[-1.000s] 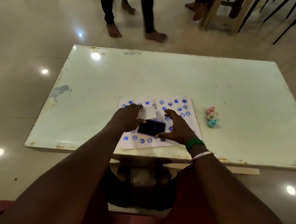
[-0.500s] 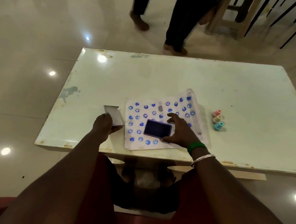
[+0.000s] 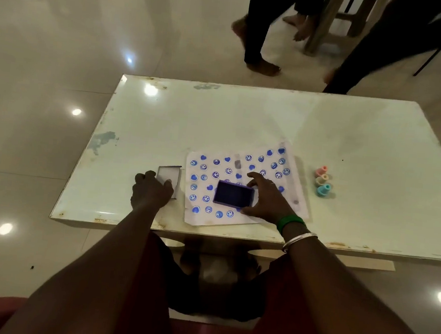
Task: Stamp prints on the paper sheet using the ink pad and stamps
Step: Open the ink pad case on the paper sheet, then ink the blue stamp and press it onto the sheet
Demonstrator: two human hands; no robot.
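Observation:
A paper sheet [image 3: 241, 166] covered with several blue heart and smiley prints lies near the table's front edge. On it sits the open blue ink pad [image 3: 233, 194]. My right hand [image 3: 267, 198] grips the pad by its right side, thumb at the front and fingers at the back. The pad's white lid [image 3: 170, 174] lies on the table just left of the sheet, and my left hand [image 3: 151, 191] rests on its near end. Three small stamps, pink [image 3: 321, 171], cream [image 3: 322, 180] and teal [image 3: 324, 189], stand in a row to the right of the sheet.
The pale table [image 3: 272, 118] has worn, rusty edges. Beyond its far edge people's legs [image 3: 256, 35] move across the glossy floor, beside a wooden stool [image 3: 333, 18]. My knees sit under the front edge.
My left hand lifted the lid off the ink pad and carried it left, setting it on the table beside the sheet. My right hand stayed on the pad. The people behind walked to the right.

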